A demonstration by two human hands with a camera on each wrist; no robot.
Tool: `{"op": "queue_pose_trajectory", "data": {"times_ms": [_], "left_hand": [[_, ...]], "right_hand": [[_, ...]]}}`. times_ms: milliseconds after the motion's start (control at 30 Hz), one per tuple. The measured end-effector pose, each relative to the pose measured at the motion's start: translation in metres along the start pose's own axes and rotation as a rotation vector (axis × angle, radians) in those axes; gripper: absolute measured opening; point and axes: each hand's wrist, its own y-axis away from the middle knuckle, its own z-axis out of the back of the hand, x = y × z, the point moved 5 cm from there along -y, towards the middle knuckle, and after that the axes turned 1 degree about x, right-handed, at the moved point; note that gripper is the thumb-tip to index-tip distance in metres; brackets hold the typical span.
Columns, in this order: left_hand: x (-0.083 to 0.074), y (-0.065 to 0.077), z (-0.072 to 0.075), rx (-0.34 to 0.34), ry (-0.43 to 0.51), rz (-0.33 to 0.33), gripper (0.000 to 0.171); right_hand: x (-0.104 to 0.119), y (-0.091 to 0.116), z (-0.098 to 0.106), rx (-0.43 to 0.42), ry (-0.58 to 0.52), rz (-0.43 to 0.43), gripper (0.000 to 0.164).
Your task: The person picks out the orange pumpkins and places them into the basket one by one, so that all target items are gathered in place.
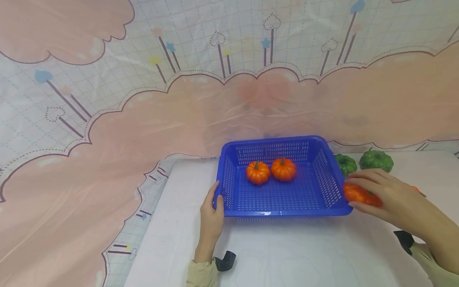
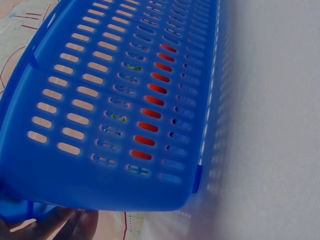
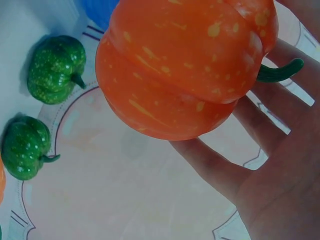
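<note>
A blue plastic basket (image 1: pixel 279 213) with slotted walls stands on the white table, and two small orange pumpkins (image 1: pixel 257 172) lie inside it. My left hand (image 1: pixel 211 219) grips the basket's left rim, thumb on the near side; in the left wrist view its fingertips (image 2: pixel 85 224) show under the basket's end. Just off the basket's right wall, my right hand (image 1: pixel 380 193) holds another orange pumpkin (image 3: pixel 185 70), its fingers curved round it. That pumpkin has yellow flecks and a green stem pointing toward the palm.
Two green pumpkins (image 1: pixel 376 160) sit behind the right hand, the left one close to the basket's wall. Part of another orange item (image 1: pixel 416 189) shows past the right wrist. A patterned cloth (image 1: pixel 287 107) hangs behind the table (image 1: pixel 172 223).
</note>
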Motion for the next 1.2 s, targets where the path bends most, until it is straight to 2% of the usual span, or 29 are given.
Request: {"op": "queue_pose_trajectory", "data": {"times_ms": [233,700,933,1200], "left_hand": [[0.0,0.0,0.0,0.0,0.002,-0.007,0.043],[-0.001,0.0,0.0,-0.001,0.001,-0.009,0.044],[-0.002,0.0,0.0,-0.001,-0.001,-0.012,0.043],[-0.003,0.0,0.0,0.0,0.001,-0.002,0.044]], "right_hand": [[0.008,-0.004,0.002,-0.045,-0.024,0.046,0.048],[0.018,-0.015,-0.001,-0.011,-0.06,0.042,0.047],[0.023,-0.021,-0.002,-0.042,-0.064,0.112,0.048],[0.027,-0.03,-0.004,-0.037,-0.083,0.144,0.048]]}}
